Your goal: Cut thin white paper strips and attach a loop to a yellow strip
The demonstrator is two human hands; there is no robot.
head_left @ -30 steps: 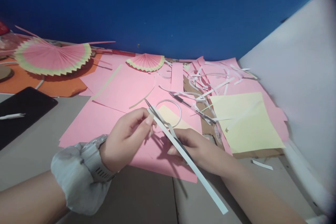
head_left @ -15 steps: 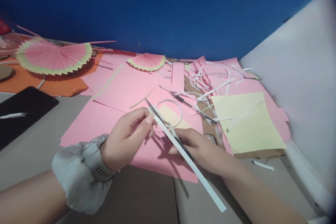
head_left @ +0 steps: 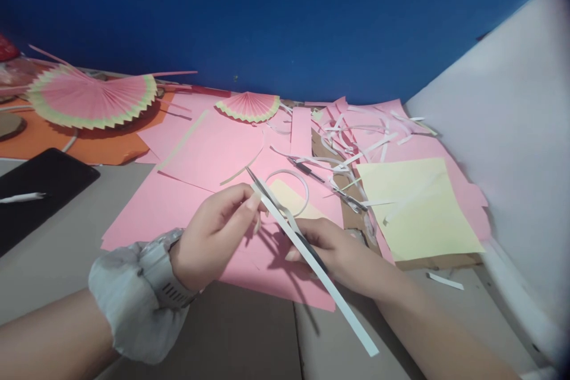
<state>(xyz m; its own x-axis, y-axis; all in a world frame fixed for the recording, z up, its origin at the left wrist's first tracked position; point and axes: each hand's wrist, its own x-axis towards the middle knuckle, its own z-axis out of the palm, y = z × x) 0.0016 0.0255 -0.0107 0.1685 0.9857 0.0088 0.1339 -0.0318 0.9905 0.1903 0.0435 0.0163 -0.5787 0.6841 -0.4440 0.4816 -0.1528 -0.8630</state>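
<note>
Between thumb and fingers, my left hand (head_left: 225, 225) pinches the upper end of a long pale paper strip (head_left: 336, 294). The strip slants down to the right, its lower end hanging free in front of my right forearm. In my right hand (head_left: 327, 246) is a pair of scissors (head_left: 309, 250) with dark handles. Their blades point up and left along the strip, the tips just beyond my left fingertips. A thin sliver of paper curls beside the blades. Pink paper sheets (head_left: 209, 154) lie beneath both hands.
Two folded pink paper fans, one large (head_left: 95, 95) and one small (head_left: 248, 107), sit at the back. A black phone (head_left: 44, 196) lies at left. Curly paper scraps (head_left: 351, 133), a pen (head_left: 307, 169) and a yellow sheet (head_left: 421, 208) are at right. A blue wall (head_left: 285, 24) stands behind.
The free lower end of the strip has swung slightly to the left. Both hands and the scissors have stayed almost where they were.
</note>
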